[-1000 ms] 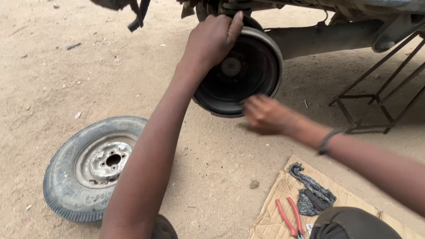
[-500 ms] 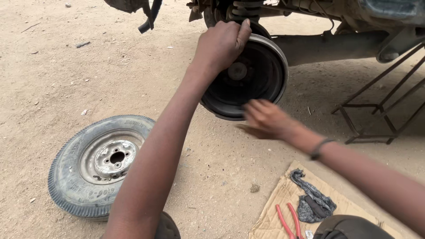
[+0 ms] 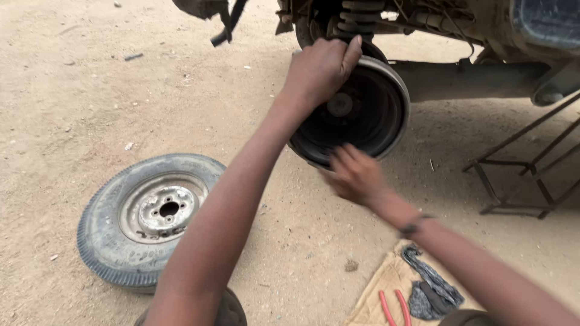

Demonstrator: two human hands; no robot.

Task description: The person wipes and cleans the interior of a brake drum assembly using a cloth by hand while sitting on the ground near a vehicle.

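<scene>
The round, dark metal brake drum (image 3: 362, 111), its pale worn rim showing bare steel and its hollow face matt black, sits on the hub at the end of the rusty axle tube (image 3: 471, 78) under the raised vehicle. A coil spring (image 3: 356, 18) shows just above it.

Left hand (image 3: 320, 66): fingers curled and closed over the top edge of the drum, gripping it.

Right hand (image 3: 356, 176): at the drum's lower edge, fingers spread loosely and touching or just under the rim; motion blur hides whether it grips. A dark band sits on that wrist.

Ground: dry, sandy, gritty soil (image 3: 90, 90) with scattered small stones.

A removed wheel (image 3: 148, 220) lies flat on the soil well to the left of the drum: cracked, dusty grey rubber tyre around a dull silver pressed-steel rim with bolt holes.

Lower right, a flattened piece of brown cardboard (image 3: 377, 296) carries red-handled pliers (image 3: 393, 305) and a crumpled dark grey rag (image 3: 432, 287), lying side by side.

A thin-barred metal stand (image 3: 519, 181) rests on the ground right of the drum.
</scene>
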